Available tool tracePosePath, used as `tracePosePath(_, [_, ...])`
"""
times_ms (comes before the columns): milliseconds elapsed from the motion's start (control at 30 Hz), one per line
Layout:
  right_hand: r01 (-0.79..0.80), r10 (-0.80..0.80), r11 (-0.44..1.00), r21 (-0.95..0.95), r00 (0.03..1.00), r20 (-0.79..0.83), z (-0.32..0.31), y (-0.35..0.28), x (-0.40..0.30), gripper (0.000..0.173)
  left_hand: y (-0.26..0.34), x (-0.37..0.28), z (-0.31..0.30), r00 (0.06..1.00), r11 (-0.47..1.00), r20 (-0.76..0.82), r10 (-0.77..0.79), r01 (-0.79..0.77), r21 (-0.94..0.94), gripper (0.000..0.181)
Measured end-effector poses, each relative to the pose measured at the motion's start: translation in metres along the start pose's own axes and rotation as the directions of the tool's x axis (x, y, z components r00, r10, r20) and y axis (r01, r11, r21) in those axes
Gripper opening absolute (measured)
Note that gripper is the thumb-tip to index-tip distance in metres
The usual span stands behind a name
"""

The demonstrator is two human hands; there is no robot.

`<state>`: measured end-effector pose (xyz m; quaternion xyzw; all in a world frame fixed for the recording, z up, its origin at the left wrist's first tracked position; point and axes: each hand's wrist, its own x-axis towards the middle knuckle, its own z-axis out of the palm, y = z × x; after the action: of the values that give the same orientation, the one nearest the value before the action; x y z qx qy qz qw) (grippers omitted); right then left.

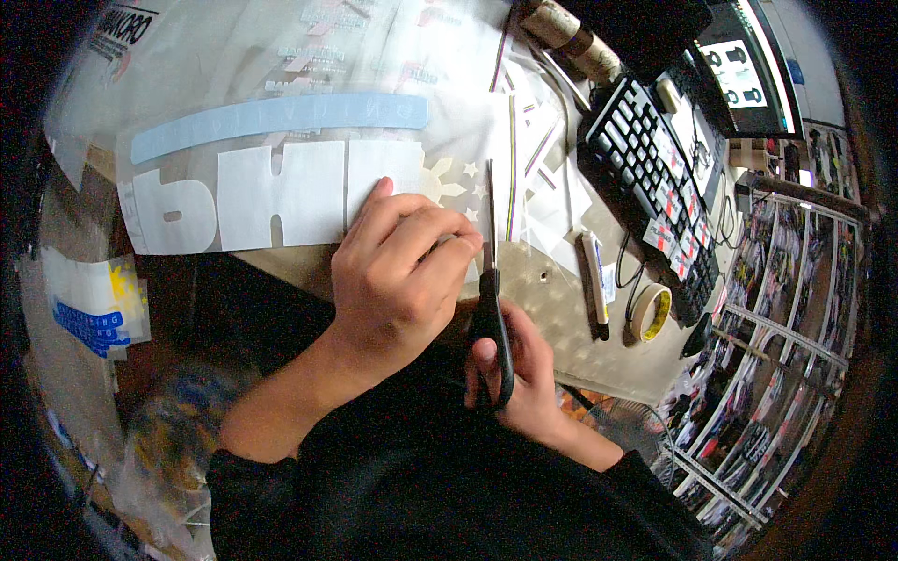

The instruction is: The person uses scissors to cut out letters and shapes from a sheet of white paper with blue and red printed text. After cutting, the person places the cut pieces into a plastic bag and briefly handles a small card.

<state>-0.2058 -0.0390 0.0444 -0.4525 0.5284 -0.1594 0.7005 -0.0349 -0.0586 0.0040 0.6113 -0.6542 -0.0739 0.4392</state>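
My right hand (515, 372) holds a pair of scissors (497, 301) by its black handles, the blades pointing away from me and lying along the edge of a translucent sheet. My left hand (407, 263) rests on that sheet, fingers bent, over its right part; whether it pinches the sheet is hidden. Large white cut letter shapes (312, 196) show on the sheet, left of and under my left hand. Above them runs a light blue curved strip (280, 126) with faint lettering. A pale sun shape (440, 179) and small stars (471, 168) lie between my left hand and the blades.
White paper scraps with striped edges (540, 147) lie to the right. Beyond them are a black keyboard (631, 133) with stickers on it, a roll of masking tape (651, 313), a marker-like tube (595, 284), cardboard tubes (572, 38) and a monitor (747, 70). Printed film pieces (98, 308) lie at left.
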Motion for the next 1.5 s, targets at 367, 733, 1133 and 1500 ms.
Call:
tracePosePath(367, [0.11,-0.115,0.99,-0.09,0.992,-0.058,0.013,-0.016,0.018,0.039,-0.001,-0.001,-0.006,0.999,0.995,-0.03,-0.02,0.017,-0.097,0.016])
tracePosePath(733, [0.416,-0.504,0.831,-0.369,0.844,-0.183,-0.007,0.006,0.071,0.029,-0.001,-0.006,-0.008,1.0,0.98,0.012,-0.019,0.021,-0.199,0.019])
tracePosePath(1133, [0.345,-0.367,0.928,-0.139,0.911,-0.19,-0.004,-0.027,0.045,0.044,-0.136,-0.029,-0.175,0.677,0.652,-0.501,-0.538,0.712,0.261,0.051])
tracePosePath(1500, [0.415,-0.418,0.908,-0.055,0.9,-0.12,-0.018,-0.015,0.053,0.048,-0.098,0.046,-0.236,0.714,0.917,-0.576,-0.397,0.334,-0.217,0.025])
